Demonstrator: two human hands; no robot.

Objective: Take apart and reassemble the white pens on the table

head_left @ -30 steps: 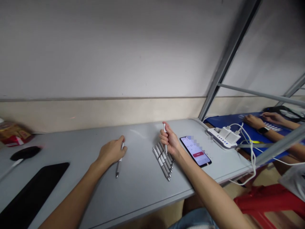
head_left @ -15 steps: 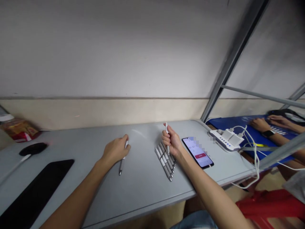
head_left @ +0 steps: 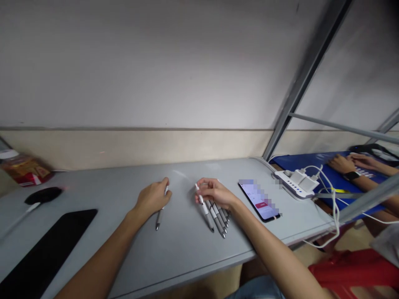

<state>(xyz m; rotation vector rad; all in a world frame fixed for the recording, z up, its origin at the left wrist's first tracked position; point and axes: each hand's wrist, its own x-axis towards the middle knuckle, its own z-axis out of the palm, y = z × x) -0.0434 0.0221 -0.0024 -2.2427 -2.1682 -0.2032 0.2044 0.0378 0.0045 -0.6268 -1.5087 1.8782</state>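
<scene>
1. The pen (head_left: 205, 209) in my right hand (head_left: 215, 192) has changed. Half a second ago it stood upright in my fist above the table; now it lies slanted along the surface, tip towards me. My fingers are curled narrow around its upper end.
2. It sits at the left edge of the row of pens (head_left: 222, 218), just beside the nearest one and roughly parallel to it. I judge the row is now one pen wider on that side. I cannot tell whether the barrel already rests fully on the table or whether the two barrels touch.
3. My left hand (head_left: 152, 197) has barely shifted. Its fingers are closed lightly over the top of the lone pen (head_left: 159, 218), which lies flat and well apart from the row.
4. Between my two hands there is a bare strip of grey table (head_left: 183, 253), and more bare surface towards the wall.
5. To the right, the phone (head_left: 258, 201) lies near the row, with the power strip (head_left: 294, 182) and its cables beyond it at the table's end.
6. The near table edge runs close below the pen tips.
7. To the far left are a black mat (head_left: 46, 249) and a mouse (head_left: 43, 194). Another person's hands (head_left: 343, 163) work at the blue table further right.
</scene>
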